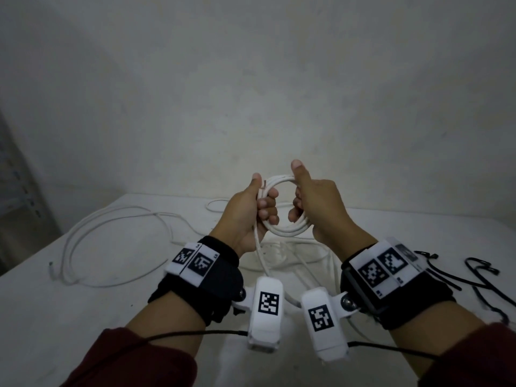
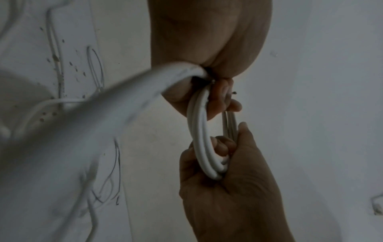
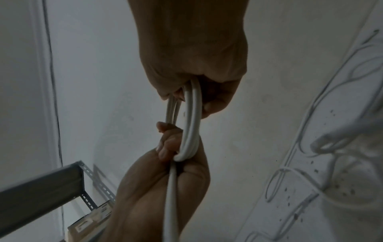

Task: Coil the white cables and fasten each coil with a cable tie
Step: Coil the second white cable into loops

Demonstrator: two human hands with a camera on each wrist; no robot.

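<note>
A person's two hands hold a small coil of white cable point(image 1: 282, 219) upright above a white table point(image 1: 111, 308), at centre frame. The left hand point(image 1: 248, 216) grips the coil's left side, fingers curled round the strands; the right hand point(image 1: 318, 210) grips the right side, thumb raised. The ring stands on edge between the hands, facing the wearer, with neither hand clearly nearer. A loose tail point(image 1: 261, 255) drops from the left hand's grip toward the lower centre of the frame, so the remaining length appears to lie below and toward the wearer. Black cable ties point(image 1: 474, 272) lie at the right edge of the table, nearer the right hand, which seems better placed to fetch one. Another white cable point(image 1: 83, 244) sprawls uncoiled at the left. Bare pale walls close the room; a metal shelf frame point(image 3: 47, 185) shows at the lower left of the right wrist view.
</note>
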